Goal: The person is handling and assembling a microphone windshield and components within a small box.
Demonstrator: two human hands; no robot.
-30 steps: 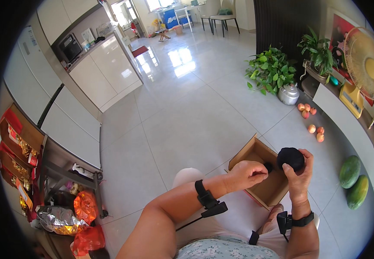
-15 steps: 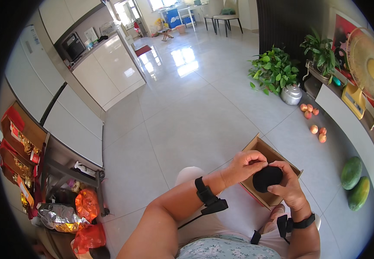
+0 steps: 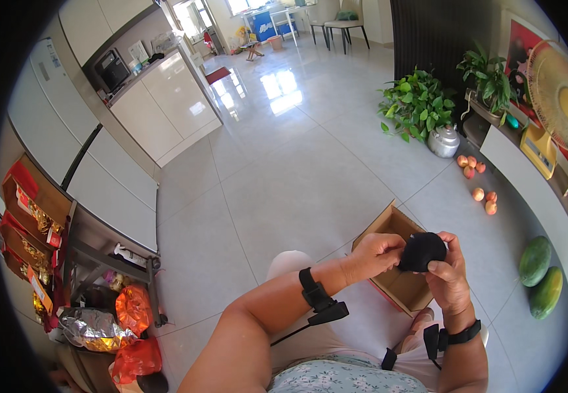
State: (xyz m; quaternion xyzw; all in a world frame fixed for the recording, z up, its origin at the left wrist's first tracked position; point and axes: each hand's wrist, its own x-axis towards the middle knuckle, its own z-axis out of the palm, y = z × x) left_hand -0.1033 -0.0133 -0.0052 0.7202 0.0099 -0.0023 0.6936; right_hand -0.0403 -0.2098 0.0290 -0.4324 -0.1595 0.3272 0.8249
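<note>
Both hands hold one black ball-like lump (image 3: 421, 251), soft-looking, maybe rolled fabric. Right hand (image 3: 446, 278) cups it from below and the side, fingers closed around it. Left hand (image 3: 370, 254) pinches its left edge, fingers curled tight. The lump sits between the hands, just above the open cardboard box (image 3: 396, 288) on the floor.

To do this well, I'd judge: keep the right-hand cup steady, work the edge with the left fingertips only, stay over the box so anything dropped lands inside.

Hard to tell: what the lump is, its far side behind the fingers, and the box contents, mostly hidden by the hands. Knees below are partly cut off.

Beyond the right hand: peaches (image 3: 480, 194), two green melons (image 3: 541, 276), a kettle (image 3: 444, 141), plants (image 3: 415, 103), a fan (image 3: 562, 98). Left of the left hand: a cluttered rack (image 3: 100, 288).
</note>
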